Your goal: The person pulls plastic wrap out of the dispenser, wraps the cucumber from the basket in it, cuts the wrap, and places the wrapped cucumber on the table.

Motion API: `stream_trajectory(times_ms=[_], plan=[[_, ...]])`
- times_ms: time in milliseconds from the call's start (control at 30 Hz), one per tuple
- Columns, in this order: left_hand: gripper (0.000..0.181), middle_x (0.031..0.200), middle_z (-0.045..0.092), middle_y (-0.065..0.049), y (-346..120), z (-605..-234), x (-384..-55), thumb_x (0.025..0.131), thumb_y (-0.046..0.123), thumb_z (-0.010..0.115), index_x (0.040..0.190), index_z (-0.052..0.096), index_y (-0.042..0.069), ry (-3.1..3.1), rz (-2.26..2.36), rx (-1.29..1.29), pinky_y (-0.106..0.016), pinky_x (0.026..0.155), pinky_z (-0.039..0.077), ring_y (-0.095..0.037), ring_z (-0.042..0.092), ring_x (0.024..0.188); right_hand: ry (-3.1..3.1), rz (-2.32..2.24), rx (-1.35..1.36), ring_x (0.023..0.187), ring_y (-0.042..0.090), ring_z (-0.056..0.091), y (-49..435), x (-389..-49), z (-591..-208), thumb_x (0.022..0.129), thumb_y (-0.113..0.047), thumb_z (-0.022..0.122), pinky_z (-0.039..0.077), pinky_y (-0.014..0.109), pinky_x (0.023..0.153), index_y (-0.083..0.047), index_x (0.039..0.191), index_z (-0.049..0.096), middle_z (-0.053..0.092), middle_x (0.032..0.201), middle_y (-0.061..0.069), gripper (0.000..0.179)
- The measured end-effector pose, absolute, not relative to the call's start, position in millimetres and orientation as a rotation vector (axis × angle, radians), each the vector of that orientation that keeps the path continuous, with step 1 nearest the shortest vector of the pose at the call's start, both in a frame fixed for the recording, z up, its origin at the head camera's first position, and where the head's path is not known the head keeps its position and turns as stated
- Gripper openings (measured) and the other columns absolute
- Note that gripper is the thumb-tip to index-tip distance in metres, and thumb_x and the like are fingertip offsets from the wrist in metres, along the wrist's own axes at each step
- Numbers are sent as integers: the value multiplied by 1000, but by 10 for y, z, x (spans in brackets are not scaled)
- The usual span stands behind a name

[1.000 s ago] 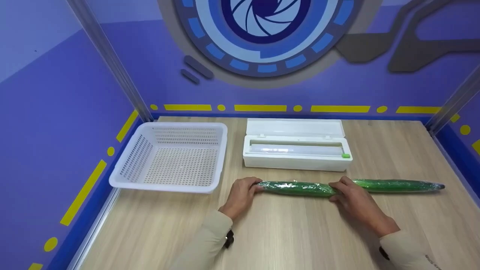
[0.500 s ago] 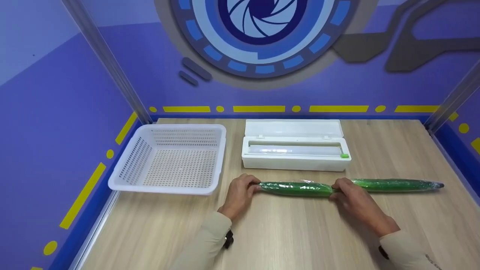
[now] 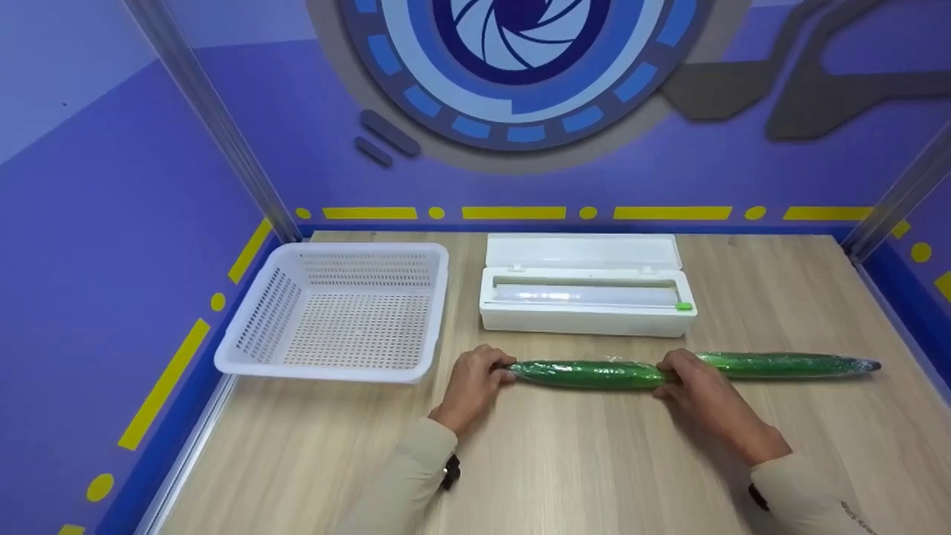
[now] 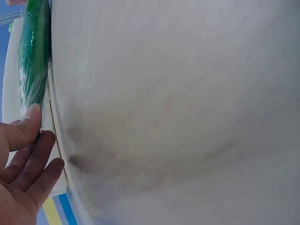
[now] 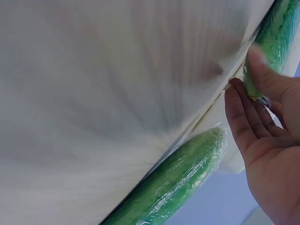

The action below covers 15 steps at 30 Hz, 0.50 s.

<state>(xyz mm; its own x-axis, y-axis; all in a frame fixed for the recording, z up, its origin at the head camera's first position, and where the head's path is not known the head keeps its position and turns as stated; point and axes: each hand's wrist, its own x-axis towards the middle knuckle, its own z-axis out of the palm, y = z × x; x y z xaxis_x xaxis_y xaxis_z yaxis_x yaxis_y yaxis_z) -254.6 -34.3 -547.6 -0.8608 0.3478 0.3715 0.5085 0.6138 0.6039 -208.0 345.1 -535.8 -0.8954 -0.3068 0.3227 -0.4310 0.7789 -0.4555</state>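
A green cucumber (image 3: 587, 374) wrapped in clear film lies crosswise in front of me in the head view. My left hand (image 3: 470, 383) pinches its left end between thumb and fingers; the left wrist view shows the thumb (image 4: 32, 119) over the gathered film. At the other end, my right hand (image 3: 706, 397) grips the cucumber, and the right wrist view shows the thumb (image 5: 262, 70) pressed on that tip. A second film-wrapped cucumber (image 3: 795, 365) lies to the right, its near end partly hidden behind my right hand.
Behind the cucumbers stands a white cling film box (image 3: 587, 322), lid raised, with a film roll (image 3: 587, 295) inside and a green slider (image 3: 683, 306) on its front edge. A white perforated basket (image 3: 327, 371) sits at the left. Blue walls (image 3: 223, 148) border the wooden table (image 3: 565, 468).
Both hands stay at the ends of the same cucumber. Its film and shine have shifted slightly, and the fingers have moved a little.
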Motion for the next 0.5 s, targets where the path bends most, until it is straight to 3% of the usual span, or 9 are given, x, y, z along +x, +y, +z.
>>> stream_trajectory(times_ms=[267, 500], plan=[[20, 101, 79, -6, -386, -5491, -2572, 92, 17, 80, 106, 83, 4, -2628, -997, -762, -36, 87, 59, -22, 75, 95, -2783, 738, 557, 96, 18, 68, 3452, -2095, -5338, 95, -7, 80, 58, 46, 84, -3, 117, 73, 67, 107, 0, 23], [19, 98, 78, -5, -388, -5507, -2565, 93, 16, 78, 108, 82, 3, -2630, -981, -771, -34, 85, 59, -20, 74, 92, -2714, 631, 629, 79, 10, 54, 3424, -2110, -5334, 90, -1, 83, 55, 39, 70, 4, 119, 76, 57, 97, -1, 29]])
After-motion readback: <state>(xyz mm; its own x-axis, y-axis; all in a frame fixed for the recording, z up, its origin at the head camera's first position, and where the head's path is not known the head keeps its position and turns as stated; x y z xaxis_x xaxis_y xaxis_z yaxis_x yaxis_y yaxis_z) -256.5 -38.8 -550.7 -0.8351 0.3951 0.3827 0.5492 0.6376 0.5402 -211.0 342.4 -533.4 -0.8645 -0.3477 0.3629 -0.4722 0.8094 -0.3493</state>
